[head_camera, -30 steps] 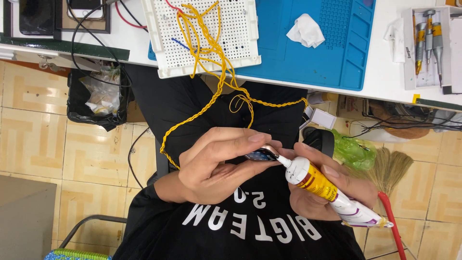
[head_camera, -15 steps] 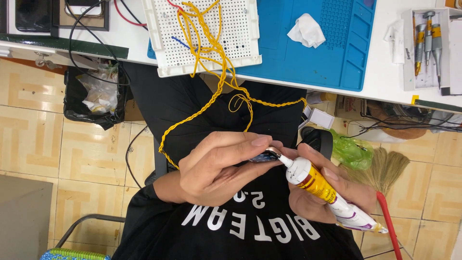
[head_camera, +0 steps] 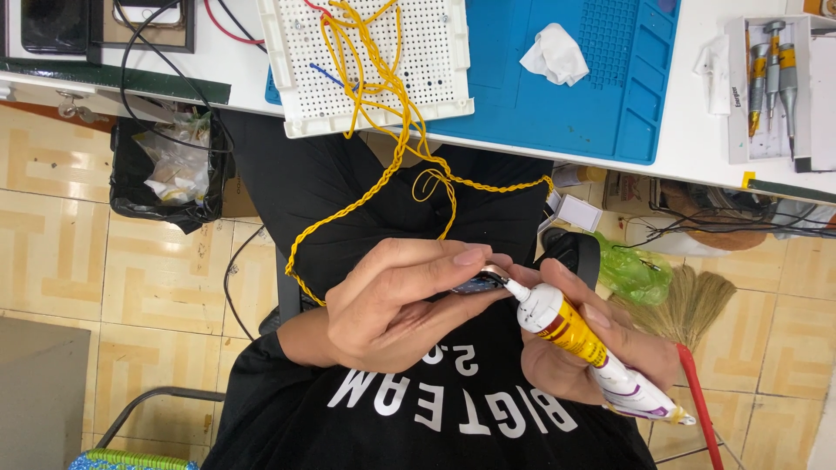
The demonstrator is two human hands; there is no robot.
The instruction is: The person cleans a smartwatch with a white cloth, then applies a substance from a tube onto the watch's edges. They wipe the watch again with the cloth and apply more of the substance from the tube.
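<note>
a person seated at a white desk (head_camera: 688,152) works over the lap, seen from above. the left hand (head_camera: 392,305) is curled, its fingers pinching a small dark, shiny part (head_camera: 477,283) between thumb and fingertips. the right hand (head_camera: 592,352) is wrapped around a white and yellow glue tube (head_camera: 579,339), held at a slant with its white nozzle touching the edge of the small part. the part sits between the two hands, just beside the tube's tip and above the black shirt with white lettering. a twisted yellow wire (head_camera: 374,187) trails from a white perforated board (head_camera: 374,61) on the desk down across the lap and passes behind the left hand. next to the board lies a blue work mat (head_camera: 610,96) with a crumpled white tissue (head_camera: 555,54) on it. at the desk's right end, a white tray holds screwdrivers (head_camera: 771,74). on the tiled floor stand a black waste bin (head_camera: 170,174) to the left and a broom (head_camera: 688,305) to the right.
</note>
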